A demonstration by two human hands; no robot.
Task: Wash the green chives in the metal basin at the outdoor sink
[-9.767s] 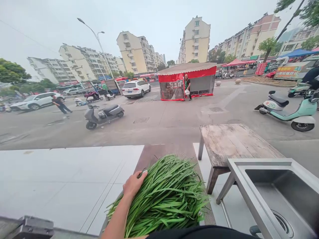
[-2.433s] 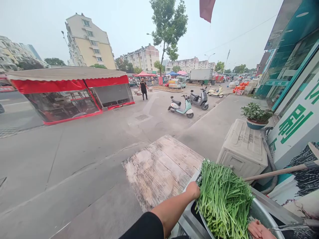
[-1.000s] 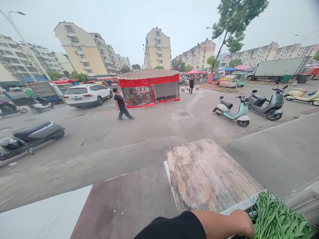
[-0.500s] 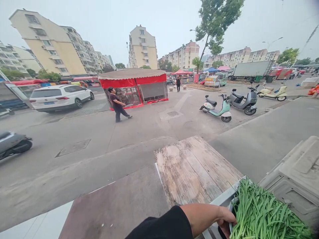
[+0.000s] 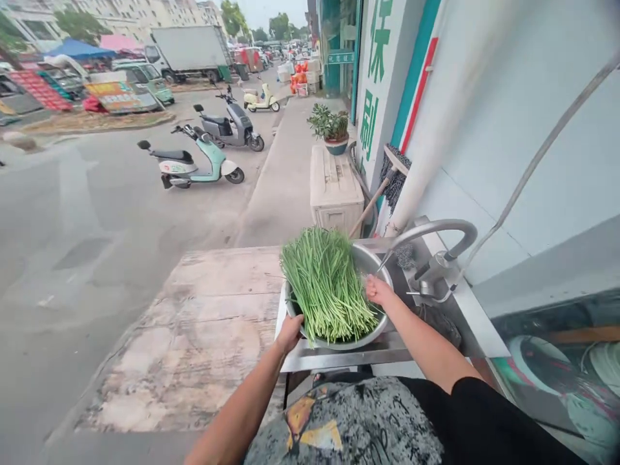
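A bundle of long green garlic chives (image 5: 329,284) fills a round metal basin (image 5: 371,258) set over the sink. My left hand (image 5: 290,330) is closed on the basin's near left rim, beside the cut ends of the chives. Over the right side of the basin, my right hand (image 5: 378,290) is closed, just below the spout of the curved faucet (image 5: 436,226). Whatever its fingers may hold is hidden. The chives' pale stems point toward me and their leaves lean away.
A weathered wooden board (image 5: 208,329) adjoins the sink (image 5: 477,323) on the left. Behind stand a beige box (image 5: 334,184), a potted plant (image 5: 334,126) and a mop (image 5: 394,171) against the wall. Scooters (image 5: 198,158) are parked on the street.
My view has swung right, from the street to the sink and wall. The basin of chives now sits mid-view, and my right hand shows as well. My left hand stays at the basin's rim.
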